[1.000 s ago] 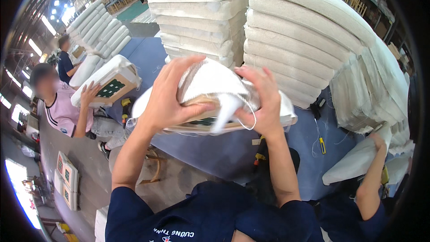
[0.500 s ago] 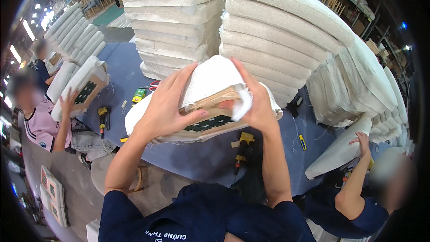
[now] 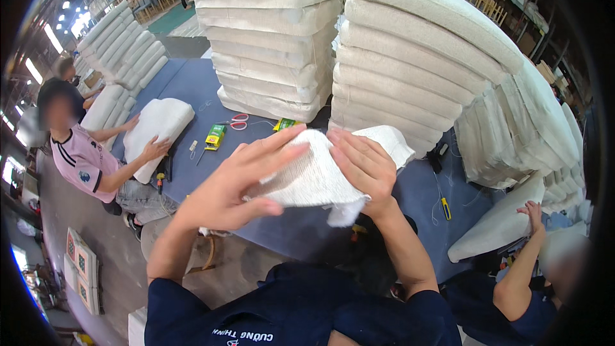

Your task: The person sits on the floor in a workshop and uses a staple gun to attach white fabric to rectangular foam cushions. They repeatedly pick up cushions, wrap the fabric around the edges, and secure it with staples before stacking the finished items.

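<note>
A fabric-covered white seat cushion is tilted up in front of me over the blue table. My left hand grips its left side, fingers stretched over the cover and thumb lower down. On the right, my right hand lies over the cover with its fingers close together; its thumb is hidden. A loose tuft of white padding hangs from the cushion's near edge. The cushion's underside does not show now.
Tall stacks of white cushions stand behind. Red-handled scissors, a green-yellow packet and a yellow-handled screwdriver lie on the table. A co-worker in pink handles a cushion at left; another holds one at right.
The cushion has turned so its white cover faces me, hiding the wooden edge and dark webbing. My right hand has moved onto its top. The left co-worker's cushion now lies flatter.
</note>
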{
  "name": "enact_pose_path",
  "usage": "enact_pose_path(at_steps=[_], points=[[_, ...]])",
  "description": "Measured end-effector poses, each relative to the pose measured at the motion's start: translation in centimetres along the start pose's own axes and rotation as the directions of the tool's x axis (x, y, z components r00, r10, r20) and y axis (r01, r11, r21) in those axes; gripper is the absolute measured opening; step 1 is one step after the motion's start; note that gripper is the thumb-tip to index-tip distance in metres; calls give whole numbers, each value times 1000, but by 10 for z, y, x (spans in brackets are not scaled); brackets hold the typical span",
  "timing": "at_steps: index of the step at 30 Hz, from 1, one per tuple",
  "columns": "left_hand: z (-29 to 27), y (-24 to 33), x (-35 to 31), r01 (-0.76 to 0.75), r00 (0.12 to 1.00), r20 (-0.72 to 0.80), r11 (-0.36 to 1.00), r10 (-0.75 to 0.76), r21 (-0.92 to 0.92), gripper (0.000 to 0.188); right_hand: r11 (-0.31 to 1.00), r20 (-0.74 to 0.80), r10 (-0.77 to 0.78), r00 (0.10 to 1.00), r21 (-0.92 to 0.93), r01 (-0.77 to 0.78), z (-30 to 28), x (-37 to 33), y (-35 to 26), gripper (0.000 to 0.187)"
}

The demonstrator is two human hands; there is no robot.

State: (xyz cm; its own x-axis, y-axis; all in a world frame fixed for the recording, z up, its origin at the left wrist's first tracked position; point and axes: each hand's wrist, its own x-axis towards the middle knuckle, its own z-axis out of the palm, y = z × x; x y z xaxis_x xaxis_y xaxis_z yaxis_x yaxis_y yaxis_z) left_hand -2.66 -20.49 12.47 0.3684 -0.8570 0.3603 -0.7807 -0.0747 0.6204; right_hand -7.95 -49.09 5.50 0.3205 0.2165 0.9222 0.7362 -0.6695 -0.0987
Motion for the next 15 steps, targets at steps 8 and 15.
enact_pose_path(at_steps=[8,15], points=[[33,-26,40,49,993,117,802,26,-595,86,975,-167,162,973,-121,-184,-16,-36,-39,45],[53,-4,43,-38,999,-7,854,40,-518,61,51,288,822,491,822,-567,-40,-79,-108,46]])
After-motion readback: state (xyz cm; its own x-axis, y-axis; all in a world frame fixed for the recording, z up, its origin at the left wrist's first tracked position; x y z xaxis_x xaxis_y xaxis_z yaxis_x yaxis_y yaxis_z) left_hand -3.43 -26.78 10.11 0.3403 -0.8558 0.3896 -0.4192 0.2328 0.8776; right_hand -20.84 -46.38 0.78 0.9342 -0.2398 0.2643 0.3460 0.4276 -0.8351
